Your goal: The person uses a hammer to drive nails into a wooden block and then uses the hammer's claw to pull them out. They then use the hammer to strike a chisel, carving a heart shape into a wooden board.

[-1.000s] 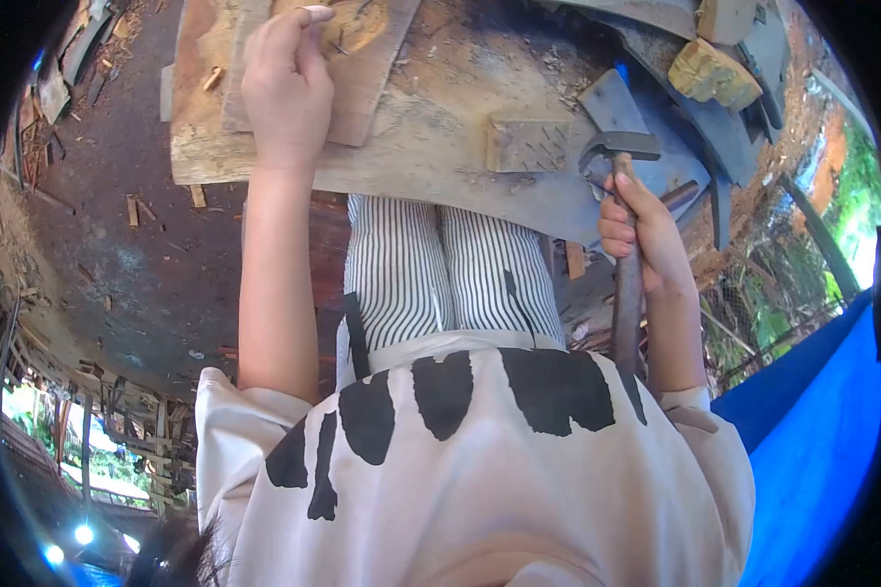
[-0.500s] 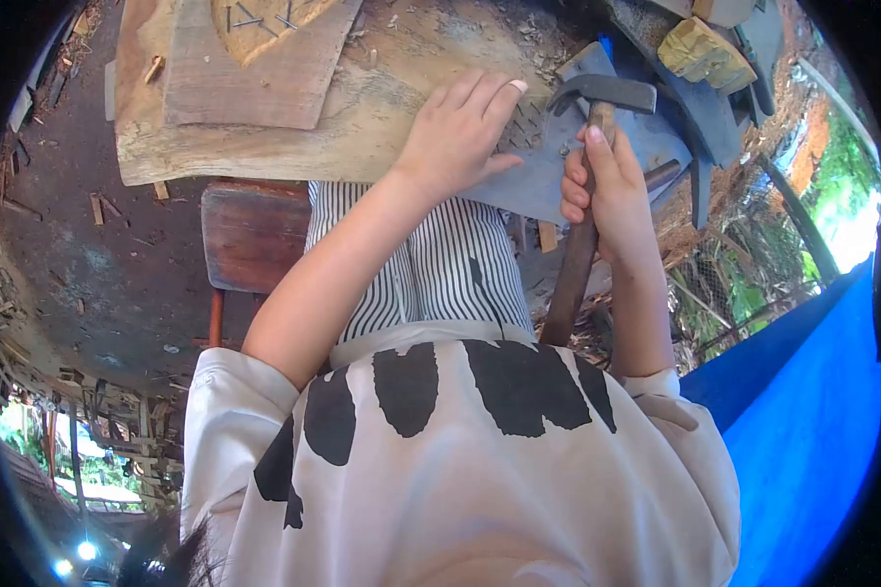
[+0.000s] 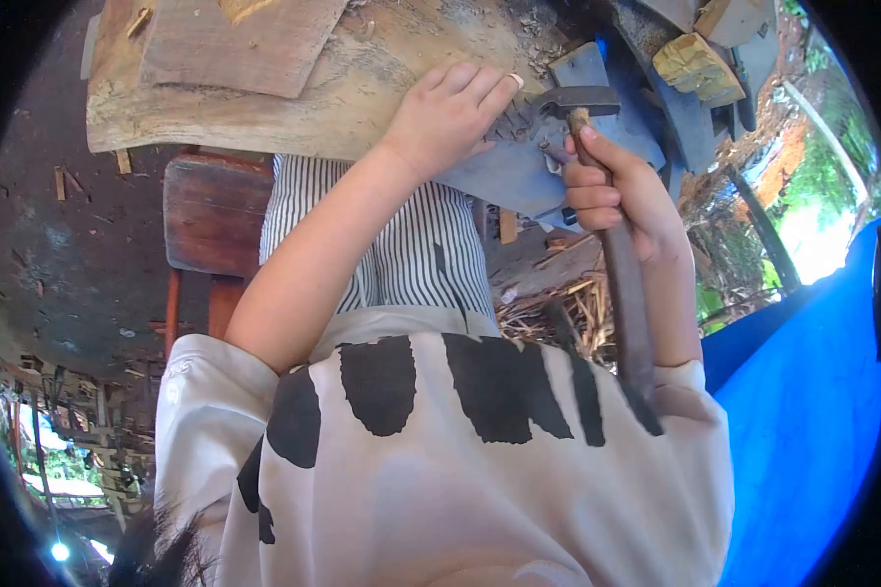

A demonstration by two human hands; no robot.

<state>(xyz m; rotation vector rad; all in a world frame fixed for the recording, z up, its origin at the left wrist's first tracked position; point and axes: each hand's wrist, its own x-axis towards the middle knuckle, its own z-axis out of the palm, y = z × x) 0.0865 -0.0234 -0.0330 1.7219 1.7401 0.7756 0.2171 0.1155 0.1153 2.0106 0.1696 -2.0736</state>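
Observation:
My right hand (image 3: pixel 612 191) is closed around the wooden handle of a claw hammer (image 3: pixel 622 284), high up near its dark metal head. The handle slants down along my right forearm, its lower end over my shirt. My left hand (image 3: pixel 450 112) rests palm down on a pale wooden board (image 3: pixel 225 132), fingers stretched forward and thumb partly hidden below. Several nails (image 3: pixel 509 124) lie beside my left fingers, on a grey sheet (image 3: pixel 519 176) close to the hammer head.
A flat brown wooden piece (image 3: pixel 235 49) lies on the board at upper left. A wooden stool (image 3: pixel 215 215) stands beside my striped trousers. A yellowish wood block (image 3: pixel 697 68) sits at upper right. Blue tarpaulin (image 3: pixel 803 391) hangs on the right.
The hammer has tilted, its lower handle end swinging right towards my forearm. My left fingers lie slightly closer together, still on the board. The whole view has shifted, moving the surroundings left and up.

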